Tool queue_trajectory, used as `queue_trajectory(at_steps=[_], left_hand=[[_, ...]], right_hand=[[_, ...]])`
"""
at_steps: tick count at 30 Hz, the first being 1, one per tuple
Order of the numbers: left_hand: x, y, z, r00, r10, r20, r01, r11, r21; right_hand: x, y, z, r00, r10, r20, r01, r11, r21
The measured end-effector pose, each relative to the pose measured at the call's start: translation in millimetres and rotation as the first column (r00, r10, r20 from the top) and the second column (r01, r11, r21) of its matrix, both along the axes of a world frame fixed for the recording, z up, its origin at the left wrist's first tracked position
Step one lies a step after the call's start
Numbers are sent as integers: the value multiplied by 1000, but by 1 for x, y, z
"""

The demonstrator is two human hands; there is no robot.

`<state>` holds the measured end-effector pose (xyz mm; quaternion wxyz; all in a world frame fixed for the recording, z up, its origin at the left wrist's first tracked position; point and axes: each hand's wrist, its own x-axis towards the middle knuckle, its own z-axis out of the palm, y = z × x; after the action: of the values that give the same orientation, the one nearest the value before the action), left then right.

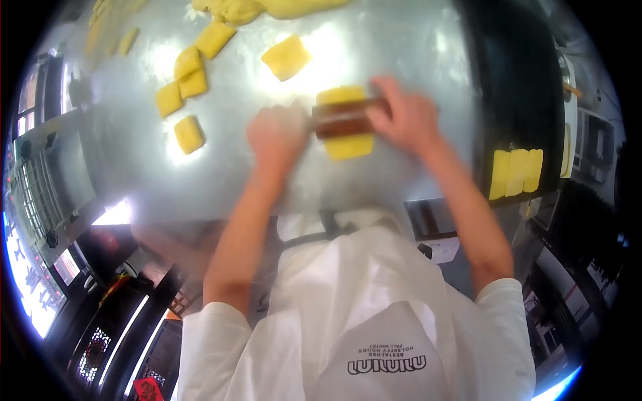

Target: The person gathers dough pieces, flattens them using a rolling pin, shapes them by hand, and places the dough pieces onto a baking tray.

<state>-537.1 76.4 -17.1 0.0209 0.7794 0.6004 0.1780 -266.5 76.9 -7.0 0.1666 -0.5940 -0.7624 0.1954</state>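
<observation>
A brown rolling pin [342, 119] lies across a flattened piece of yellow dough [349, 148] on the metal table [227, 180]. My left hand [277, 131] is closed at the pin's left end, its fingers blurred by motion. At the right end, my right hand [406, 115] grips the other handle, with the thumb and fingers curled about it. The dough shows above and below the pin. Just up and to the left sits a separate square of yellow dough [286, 57], touched by neither hand.
Several small dough pieces [189, 134] lie at the left of the table, some touching one another. A larger dough mass [294, 5] is at the far edge. Flat yellow dough sheets [516, 172] rest side by side on a black surface [518, 80] at the right.
</observation>
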Motion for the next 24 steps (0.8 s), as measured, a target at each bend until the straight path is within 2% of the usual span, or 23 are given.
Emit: queue_trajectory(at_steps=[2,4,7,9,12,13,16,19,21,22,24], left_hand=[[-6,-35,-17,997,-18,77,12,997,71],[-1,-55,-14,996,21,88,-22,1000,7],[2,-53,-8,994,105,13,-103,989,-107],[0,-43,-12,994,109,8,-108,988,-107],[1,-56,-6,997,46,54,-46,999,-8],[1,-67,-6,997,14,75,-16,999,32],[2,-72,-8,993,77,90,-67,991,-117],[1,-35,20,973,154,174,-99,953,-286],[9,-24,34,949,99,298,-96,995,-25],[16,-23,38,933,66,354,-109,989,104],[38,-38,43,961,-21,276,54,992,-112]], right_hand=[[3,-32,4,995,92,-23,-89,990,108],[5,-57,4,983,181,-42,-166,956,241],[1,-44,11,999,51,-4,-51,999,-1],[2,-25,11,999,-6,-31,2,993,-117],[12,-51,-3,982,180,51,-186,958,219],[8,-63,3,987,156,-23,-151,976,159],[6,-58,23,998,55,17,-50,974,-220],[11,-27,29,961,-252,-111,181,884,-430],[32,-20,-7,857,-442,-265,361,882,-302],[38,-18,0,833,-481,-274,402,866,-298],[50,-19,14,773,-567,-285,489,819,-301]])
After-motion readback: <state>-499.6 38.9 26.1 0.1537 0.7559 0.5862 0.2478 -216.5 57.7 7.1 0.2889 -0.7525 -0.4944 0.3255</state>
